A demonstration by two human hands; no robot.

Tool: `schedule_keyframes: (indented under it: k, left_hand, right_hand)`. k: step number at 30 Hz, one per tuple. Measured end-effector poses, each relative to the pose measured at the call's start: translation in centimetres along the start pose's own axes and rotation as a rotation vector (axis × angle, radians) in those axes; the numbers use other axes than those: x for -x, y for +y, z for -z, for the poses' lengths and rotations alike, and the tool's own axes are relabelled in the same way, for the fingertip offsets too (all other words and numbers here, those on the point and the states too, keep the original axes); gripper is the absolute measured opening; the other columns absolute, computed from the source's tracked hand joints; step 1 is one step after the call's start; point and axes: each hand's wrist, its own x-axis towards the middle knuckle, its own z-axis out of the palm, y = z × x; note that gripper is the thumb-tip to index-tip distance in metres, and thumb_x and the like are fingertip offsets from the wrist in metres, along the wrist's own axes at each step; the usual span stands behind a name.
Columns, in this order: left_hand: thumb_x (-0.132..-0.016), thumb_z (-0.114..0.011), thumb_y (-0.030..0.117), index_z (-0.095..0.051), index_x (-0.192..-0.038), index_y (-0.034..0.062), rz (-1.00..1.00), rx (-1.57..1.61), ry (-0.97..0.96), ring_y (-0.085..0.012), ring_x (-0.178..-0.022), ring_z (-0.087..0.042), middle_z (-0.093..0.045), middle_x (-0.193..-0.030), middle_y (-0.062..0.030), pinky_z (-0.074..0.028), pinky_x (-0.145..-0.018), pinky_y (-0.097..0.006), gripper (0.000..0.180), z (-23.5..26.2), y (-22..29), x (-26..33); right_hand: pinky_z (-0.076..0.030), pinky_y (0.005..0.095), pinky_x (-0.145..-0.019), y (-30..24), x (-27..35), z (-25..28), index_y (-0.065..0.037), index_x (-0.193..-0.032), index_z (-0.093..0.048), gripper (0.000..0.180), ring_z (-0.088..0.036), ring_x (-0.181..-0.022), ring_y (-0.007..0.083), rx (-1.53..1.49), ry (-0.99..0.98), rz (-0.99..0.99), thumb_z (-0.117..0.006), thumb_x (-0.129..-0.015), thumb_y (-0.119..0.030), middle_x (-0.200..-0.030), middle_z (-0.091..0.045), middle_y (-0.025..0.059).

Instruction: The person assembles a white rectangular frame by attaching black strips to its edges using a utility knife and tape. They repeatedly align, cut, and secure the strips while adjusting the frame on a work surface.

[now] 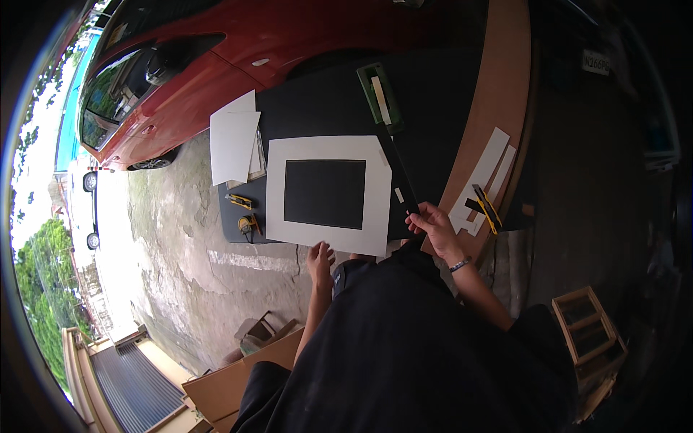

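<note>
A white mat board [325, 237] with a rectangular window lies on the black tabletop [317, 94]. A small pale strip is on its upper right corner. My left hand [320, 263] is just below the board's near edge, fingers loosely curled and apart, with nothing visible in them. My right hand [433, 225] pinches thumb and fingers together right of the board; a tiny pale bit shows at the fingertips, too small to name. A short white strip [398, 195] lies between that hand and the board. Farther back stands a green tape dispenser [377, 97] with a cream roll.
White sheets [234, 141] are stacked at the left, near a yellow cutter [239, 201] and a tape measure [249, 226]. On the brown board [498, 65] at right lie white offcuts [485, 166] and a yellow-black utility knife [487, 209]. A red car [188, 79] stands beyond.
</note>
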Motion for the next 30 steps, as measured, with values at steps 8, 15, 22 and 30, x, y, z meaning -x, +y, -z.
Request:
schedule_keyframes:
  k: [8,15,22,30]
  left_hand:
    - [-0.105,-0.058,0.023,-0.062,-0.119,0.0036,-0.551,0.104,-0.111,-0.0157,-0.099,-0.067,-0.069,-0.112,-0.0077,-0.053,-0.079,-0.03,0.025,-6.0,12.6,5.0]
    - [-0.097,-0.066,0.011,-0.068,-0.114,0.0019,-1.018,-0.331,-0.048,-0.0186,-0.096,-0.066,-0.07,-0.106,-0.0095,-0.052,-0.081,-0.032,0.019,-5.6,18.6,8.1]
    - [-0.094,-0.07,0.011,-0.069,-0.116,0.0008,-0.73,-0.532,-0.745,-0.0133,-0.083,-0.068,-0.071,-0.092,-0.0069,-0.053,-0.077,-0.029,0.024,-8.6,18.3,8.9]
    - [-0.095,-0.071,0.016,-0.067,-0.102,-0.0013,-0.564,-0.492,-0.73,-0.0079,-0.068,-0.06,-0.066,-0.078,-0.0033,-0.05,-0.062,-0.026,0.019,-6.1,16.4,4.9]
  right_hand:
    - [-0.049,0.0217,-0.07,-3.2,0.0,-0.3,-0.005,-0.102,-0.066,0.006,-0.057,-0.074,0.0053,0.143,-0.088,0.063,-0.066,-0.099,-0.01,-0.082,-0.063,-0.0019]
    - [-0.044,0.0212,-0.068,-5.8,-0.3,0.5,-0.005,-0.094,-0.063,0.012,-0.052,-0.073,0.0048,0.283,-0.047,0.212,-0.063,-0.102,-0.015,-0.079,-0.058,-0.0037]
    - [-0.043,0.0203,-0.066,-7.6,-2.3,-3.3,-0.004,-0.089,-0.061,0.017,-0.051,-0.071,0.0036,0.512,-0.128,0.197,-0.063,-0.101,-0.015,-0.077,-0.057,-0.0039]
    - [-0.043,0.0218,-0.06,-4.9,-4.2,-7.5,-0.004,-0.095,-0.065,0.028,-0.052,-0.066,0.0038,0.261,0.125,0.248,-0.061,-0.104,-0.029,-0.077,-0.06,-0.0032]
